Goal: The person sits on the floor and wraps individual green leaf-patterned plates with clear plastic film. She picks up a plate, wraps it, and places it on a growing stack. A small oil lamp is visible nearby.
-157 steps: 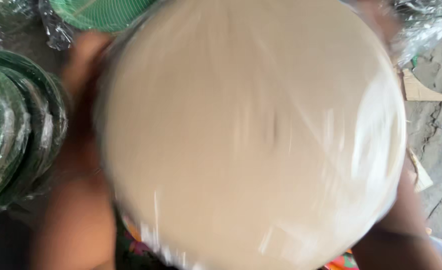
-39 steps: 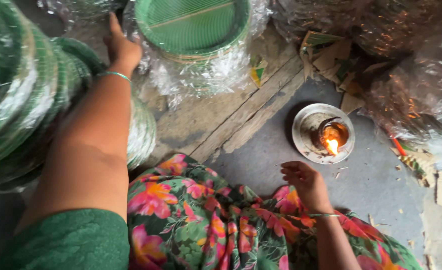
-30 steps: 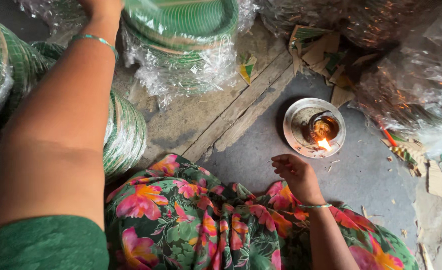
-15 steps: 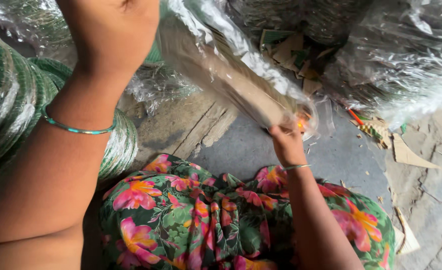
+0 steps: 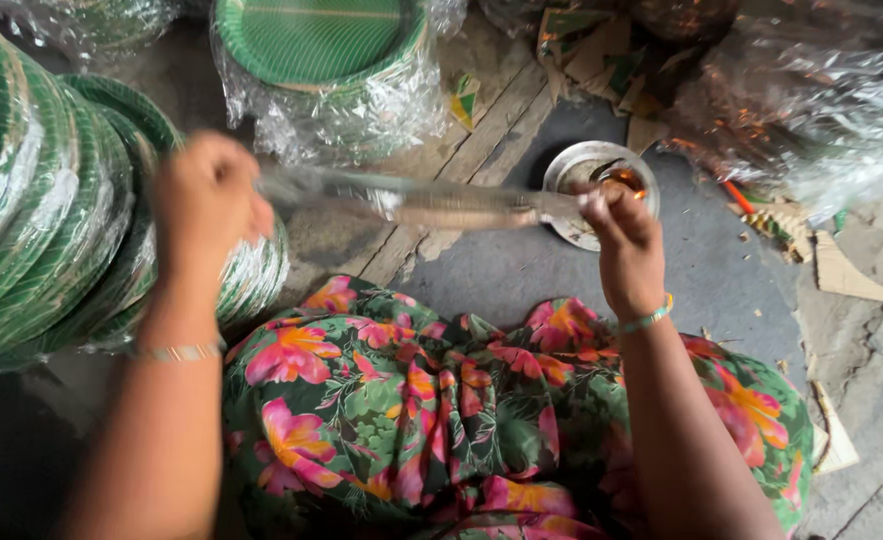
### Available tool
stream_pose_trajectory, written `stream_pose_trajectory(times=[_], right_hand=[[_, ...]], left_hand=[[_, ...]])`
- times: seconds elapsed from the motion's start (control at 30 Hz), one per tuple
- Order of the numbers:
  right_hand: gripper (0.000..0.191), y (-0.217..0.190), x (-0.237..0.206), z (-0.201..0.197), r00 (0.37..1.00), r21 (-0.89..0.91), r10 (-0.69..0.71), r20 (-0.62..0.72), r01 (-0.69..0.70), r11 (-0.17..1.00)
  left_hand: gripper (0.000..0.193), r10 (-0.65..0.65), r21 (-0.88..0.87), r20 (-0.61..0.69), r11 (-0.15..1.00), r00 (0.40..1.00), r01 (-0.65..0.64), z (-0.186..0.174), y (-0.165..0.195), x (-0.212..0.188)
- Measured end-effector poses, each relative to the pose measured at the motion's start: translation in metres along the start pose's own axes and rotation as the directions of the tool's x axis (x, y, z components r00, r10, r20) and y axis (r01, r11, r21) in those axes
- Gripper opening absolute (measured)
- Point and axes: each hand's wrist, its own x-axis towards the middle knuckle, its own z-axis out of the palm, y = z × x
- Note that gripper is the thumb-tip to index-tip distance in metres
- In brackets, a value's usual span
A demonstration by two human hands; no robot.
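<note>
I hold a plastic-wrapped stack of plates (image 5: 442, 205) edge-on between both hands, above my lap in a floral cloth. My left hand (image 5: 207, 205) grips its left end, blurred by motion. My right hand (image 5: 620, 238) grips the right end, right beside a small metal dish (image 5: 572, 165) that holds a burning flame (image 5: 627, 180). The clear wrap trails off the stack toward my left hand.
Wrapped bundles of green plates lie at my left (image 5: 52, 220) and one stack stands at the top (image 5: 327, 60). Crinkled plastic bags (image 5: 812, 110) fill the top right. Cardboard scraps (image 5: 842, 270) lie on the grey floor.
My left hand came down from the top stack with a wrapped stack, now held level between both hands; the right hand rose from my lap to the flame dish.
</note>
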Motion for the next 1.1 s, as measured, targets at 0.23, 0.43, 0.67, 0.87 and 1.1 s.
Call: stream_pose_trajectory(times=[0.23,0.43,0.67,0.87,1.1], right_hand=[[0.043,0.078,-0.046,-0.032,0.811,-0.572,0.495,0.313,-0.255,0.780],[0.102,0.151,-0.044,0.026,0.985,-0.885,0.030,-0.173,-0.168,0.435],[0.044,0.116,-0.046,0.012,0.488,-0.552,0.872,-0.033,-0.736,0.391],[0.026,0.087,-0.020,-0.035,0.799,-0.078,0.596,0.085,-0.591,0.803],[0.020,0.013,-0.029,-0.008,0.949,-0.904,0.263,0.172,0.046,0.425]], left_hand=[[0.061,-0.643,0.841,0.304,0.528,0.703,0.119,0.088,-0.139,-0.055],[0.107,-0.346,0.550,0.197,0.814,0.917,0.189,0.162,-0.181,-0.025],[0.051,-0.641,0.296,0.730,0.608,0.235,0.737,0.173,-0.179,-0.026],[0.031,-0.239,-0.340,0.799,0.578,0.552,0.742,0.144,-0.124,-0.026],[0.014,0.267,0.402,0.431,0.798,0.862,-0.449,0.108,-0.035,-0.078]])
